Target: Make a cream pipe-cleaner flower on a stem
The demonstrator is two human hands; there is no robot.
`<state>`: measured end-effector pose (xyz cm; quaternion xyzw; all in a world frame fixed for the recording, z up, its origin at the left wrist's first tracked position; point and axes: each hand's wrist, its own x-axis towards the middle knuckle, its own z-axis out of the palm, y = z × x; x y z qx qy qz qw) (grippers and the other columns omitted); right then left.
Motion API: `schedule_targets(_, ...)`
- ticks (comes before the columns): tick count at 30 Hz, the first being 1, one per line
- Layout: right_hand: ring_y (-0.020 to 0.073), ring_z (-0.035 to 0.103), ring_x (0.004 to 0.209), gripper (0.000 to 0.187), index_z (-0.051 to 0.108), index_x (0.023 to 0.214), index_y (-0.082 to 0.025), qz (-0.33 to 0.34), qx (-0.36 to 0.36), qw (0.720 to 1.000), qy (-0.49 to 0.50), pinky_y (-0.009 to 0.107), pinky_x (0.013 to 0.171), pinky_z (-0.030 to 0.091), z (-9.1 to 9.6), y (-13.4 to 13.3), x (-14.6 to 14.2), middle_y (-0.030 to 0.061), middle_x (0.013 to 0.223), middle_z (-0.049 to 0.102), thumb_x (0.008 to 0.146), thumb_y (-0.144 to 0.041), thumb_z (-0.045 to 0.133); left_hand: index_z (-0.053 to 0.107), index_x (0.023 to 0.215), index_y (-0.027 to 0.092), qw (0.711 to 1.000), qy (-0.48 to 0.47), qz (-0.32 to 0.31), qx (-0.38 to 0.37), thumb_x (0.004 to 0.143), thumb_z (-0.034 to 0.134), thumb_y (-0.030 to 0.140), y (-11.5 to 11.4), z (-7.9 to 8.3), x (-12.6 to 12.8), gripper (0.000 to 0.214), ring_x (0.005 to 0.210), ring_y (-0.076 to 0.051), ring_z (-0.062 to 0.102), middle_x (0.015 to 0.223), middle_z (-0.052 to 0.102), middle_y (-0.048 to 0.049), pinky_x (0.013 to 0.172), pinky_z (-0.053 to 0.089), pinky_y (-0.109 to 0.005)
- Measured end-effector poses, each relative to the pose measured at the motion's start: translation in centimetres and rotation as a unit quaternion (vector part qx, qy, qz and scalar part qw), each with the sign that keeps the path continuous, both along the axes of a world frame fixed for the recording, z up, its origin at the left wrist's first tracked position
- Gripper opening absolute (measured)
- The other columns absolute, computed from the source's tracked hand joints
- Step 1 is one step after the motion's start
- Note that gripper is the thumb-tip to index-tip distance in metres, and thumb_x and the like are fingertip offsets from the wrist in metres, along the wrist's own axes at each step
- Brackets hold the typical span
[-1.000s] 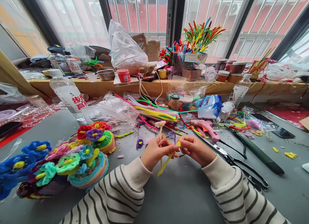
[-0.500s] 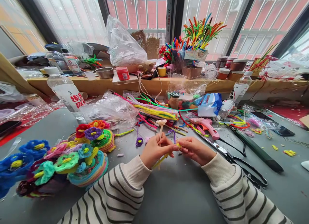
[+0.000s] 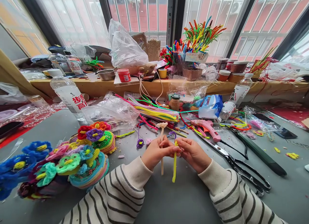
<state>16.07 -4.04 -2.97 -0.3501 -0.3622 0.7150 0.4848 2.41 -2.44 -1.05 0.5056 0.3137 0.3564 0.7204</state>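
Note:
In the middle of the head view, my left hand (image 3: 156,152) is closed around a beige pipe-cleaner stem (image 3: 162,166) with a small twisted beige head (image 3: 162,125) on top. Its thumb and forefinger reach over to the yellow pipe cleaner (image 3: 174,171). My right hand (image 3: 195,154) pinches that yellow piece near its looped upper end, and its tail hangs straight down. Just behind the fingertips shows a purple pipe cleaner (image 3: 172,133). To the left on the table lies a purple flower (image 3: 140,143) on a stem.
Colourful pipe-cleaner flowers (image 3: 70,163) crowd the left side. Large black-handled scissors (image 3: 241,172), a pink glue gun (image 3: 207,127) and a dark green bar (image 3: 263,153) lie right of my hands. A pipe-cleaner bundle (image 3: 156,112) and a water bottle (image 3: 69,93) stand behind.
The yellow pipe cleaner has swung from slanting under my left hand to hanging straight down between both hands. The beige stem's lower end now shows below my left hand.

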Motion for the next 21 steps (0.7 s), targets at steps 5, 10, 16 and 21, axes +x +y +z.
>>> schedule_targets(5,0.0038,0.029,0.044,0.018,0.052,0.063,-0.015,-0.104,0.011,0.994,-0.013,0.019,0.045,0.024,-0.3,-0.3,-1.1,-0.0059,0.051,0.039,0.064,-0.032,0.059,0.023,0.052,0.017,1.0,-0.017,0.024,-0.004,0.057,0.062,0.017,0.0,-0.1,0.1,0.04,0.057,-0.011,0.058,0.051,0.056,0.0044,0.054,0.041,-0.021)
schedule_targets(10,0.0044,0.028,0.044,0.02,0.049,0.061,-0.016,-0.114,0.075,0.987,-0.083,0.019,0.042,0.02,-0.3,0.0,-0.4,-0.006,0.05,0.036,0.065,-0.034,0.057,0.021,0.05,0.017,0.999,0.007,0.042,0.002,0.054,0.065,0.018,-0.2,0.3,0.2,0.043,0.056,-0.013,0.059,0.05,0.056,0.004,0.055,0.042,-0.022)
schedule_targets(16,0.0051,0.027,0.043,0.033,0.046,0.06,-0.015,-0.077,0.17,0.965,-0.184,0.02,0.039,0.017,0.0,0.5,0.8,-0.0044,0.052,0.037,0.075,-0.044,0.04,0.021,0.051,0.018,0.999,0.024,0.04,0.009,0.054,0.064,0.019,-0.2,0.4,0.1,0.044,0.054,-0.013,0.059,0.053,0.058,0.0022,0.054,0.042,-0.023)
schedule_targets(21,0.0064,0.029,0.046,0.029,0.04,0.058,-0.016,-0.042,0.234,0.939,-0.248,0.021,0.043,0.022,0.2,0.1,0.7,-0.0049,0.051,0.035,0.076,-0.039,0.04,0.021,0.051,0.018,0.999,0.028,0.023,0.004,0.053,0.065,0.019,-0.2,0.4,0.2,0.044,0.051,-0.013,0.058,0.05,0.057,0.0028,0.051,0.041,-0.023)
